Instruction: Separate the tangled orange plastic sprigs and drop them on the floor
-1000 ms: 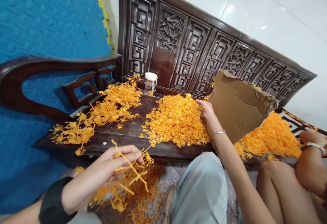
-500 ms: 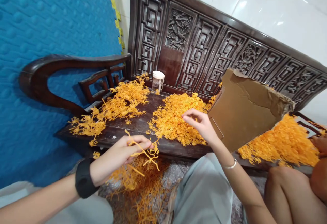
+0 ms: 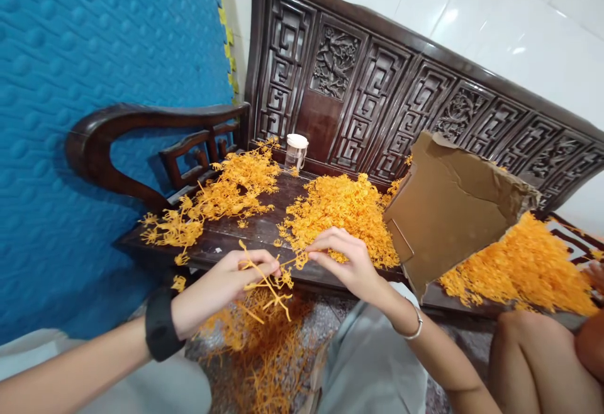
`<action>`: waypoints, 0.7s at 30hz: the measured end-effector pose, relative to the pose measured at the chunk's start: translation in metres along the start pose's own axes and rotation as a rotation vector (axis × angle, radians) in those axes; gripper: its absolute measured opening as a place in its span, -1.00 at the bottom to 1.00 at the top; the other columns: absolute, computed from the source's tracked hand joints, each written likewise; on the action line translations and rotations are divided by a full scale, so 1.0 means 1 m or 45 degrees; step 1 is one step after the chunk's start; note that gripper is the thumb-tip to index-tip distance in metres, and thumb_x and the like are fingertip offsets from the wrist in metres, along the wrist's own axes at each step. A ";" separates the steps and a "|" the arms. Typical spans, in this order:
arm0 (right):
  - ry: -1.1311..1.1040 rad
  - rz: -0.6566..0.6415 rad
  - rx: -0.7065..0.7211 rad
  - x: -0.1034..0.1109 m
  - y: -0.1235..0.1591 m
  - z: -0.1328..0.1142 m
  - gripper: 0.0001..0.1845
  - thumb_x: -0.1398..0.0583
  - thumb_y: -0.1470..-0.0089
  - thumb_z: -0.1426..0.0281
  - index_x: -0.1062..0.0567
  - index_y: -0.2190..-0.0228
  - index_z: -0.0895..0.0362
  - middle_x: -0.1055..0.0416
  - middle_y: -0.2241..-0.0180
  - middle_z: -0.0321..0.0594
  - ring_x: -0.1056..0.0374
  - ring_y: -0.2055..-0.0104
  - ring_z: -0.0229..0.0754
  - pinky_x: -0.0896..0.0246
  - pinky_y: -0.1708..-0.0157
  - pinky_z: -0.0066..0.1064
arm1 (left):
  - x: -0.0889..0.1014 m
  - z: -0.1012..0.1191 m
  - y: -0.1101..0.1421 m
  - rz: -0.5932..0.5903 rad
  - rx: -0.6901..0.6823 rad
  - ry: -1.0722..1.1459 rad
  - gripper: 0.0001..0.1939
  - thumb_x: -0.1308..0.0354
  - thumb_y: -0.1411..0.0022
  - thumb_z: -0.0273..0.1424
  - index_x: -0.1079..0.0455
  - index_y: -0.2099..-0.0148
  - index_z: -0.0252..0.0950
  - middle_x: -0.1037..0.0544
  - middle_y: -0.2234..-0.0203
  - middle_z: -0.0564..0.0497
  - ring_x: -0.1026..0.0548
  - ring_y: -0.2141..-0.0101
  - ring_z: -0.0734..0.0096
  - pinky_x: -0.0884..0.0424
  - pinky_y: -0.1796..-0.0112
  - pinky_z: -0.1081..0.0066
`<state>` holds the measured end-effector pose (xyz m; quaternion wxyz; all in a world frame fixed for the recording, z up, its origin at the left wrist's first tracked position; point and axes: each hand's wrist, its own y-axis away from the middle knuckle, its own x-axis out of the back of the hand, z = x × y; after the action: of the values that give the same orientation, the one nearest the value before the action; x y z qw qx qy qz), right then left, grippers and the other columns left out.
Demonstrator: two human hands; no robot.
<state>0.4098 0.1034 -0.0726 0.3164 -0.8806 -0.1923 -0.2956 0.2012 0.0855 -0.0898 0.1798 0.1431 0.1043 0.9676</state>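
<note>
My left hand (image 3: 224,285), with a black band at the wrist, is closed on an orange plastic branch frame (image 3: 264,279) whose thin arms stick out below the fingers. My right hand (image 3: 346,263), a silver bangle on its wrist, pinches one tip of that same branch frame at its right end. Both hands meet just in front of the dark wooden bench (image 3: 245,234). Behind them on the seat lies a heap of small orange pieces (image 3: 342,212). Bare orange frames (image 3: 221,194) are spread on the seat's left side.
A torn cardboard sheet (image 3: 448,212) leans on the seat, with another orange heap (image 3: 523,266) behind it. A small white-lidded jar (image 3: 296,151) stands by the carved backrest. Orange frames (image 3: 264,351) lie on the floor. Another person's knee (image 3: 533,357) is at the right. A blue padded wall (image 3: 94,55) stands left.
My right hand has come back from the heap by the cardboard to the branch frame in my left hand and pinched its tip. The view has shifted left.
</note>
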 end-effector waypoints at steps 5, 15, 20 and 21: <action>-0.190 -0.049 -0.194 -0.005 0.004 0.007 -0.77 -0.25 0.11 0.31 -0.42 0.34 0.10 -0.40 0.37 -0.29 -0.30 0.36 -0.30 -0.19 0.37 -0.44 | 0.001 0.003 0.004 -0.022 -0.146 0.005 -0.70 -0.03 -0.04 -0.13 -0.35 0.47 -0.27 -0.41 0.50 0.08 -0.34 0.38 0.35 -0.22 0.32 0.44; -0.313 0.117 -0.353 0.000 0.033 0.019 -0.93 -0.22 0.08 0.39 -0.46 0.46 0.13 -0.42 0.45 -0.28 -0.30 0.38 -0.29 -0.17 0.34 -0.44 | -0.014 -0.007 0.011 -0.345 0.094 0.339 -0.60 -0.12 0.03 -0.06 -0.11 0.55 -0.27 -0.11 0.75 0.26 0.05 0.72 0.67 0.11 0.66 0.54; -0.274 0.456 -0.442 0.002 0.049 0.020 -0.91 -0.24 0.14 0.39 -0.44 0.57 0.15 -0.40 0.53 -0.28 -0.31 0.44 -0.28 -0.19 0.41 -0.45 | -0.022 -0.004 0.020 -0.070 0.126 0.287 -0.59 -0.17 0.14 -0.03 -0.22 0.49 -0.28 -0.16 0.68 0.21 -0.09 0.64 0.59 -0.03 0.61 0.55; -0.209 0.589 -0.466 0.007 0.055 0.027 -0.89 -0.24 0.15 0.38 -0.43 0.58 0.16 -0.40 0.53 -0.27 -0.31 0.44 -0.26 -0.19 0.41 -0.44 | -0.021 -0.003 0.023 0.017 0.135 0.247 -0.60 -0.17 0.16 -0.03 -0.26 0.46 -0.28 -0.24 0.64 0.18 -0.19 0.59 0.55 -0.12 0.57 0.53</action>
<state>0.4543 0.0826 -0.1094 0.1947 -0.9644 0.0447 -0.1732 0.2117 0.0557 -0.0921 0.1545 0.0587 0.1715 0.9712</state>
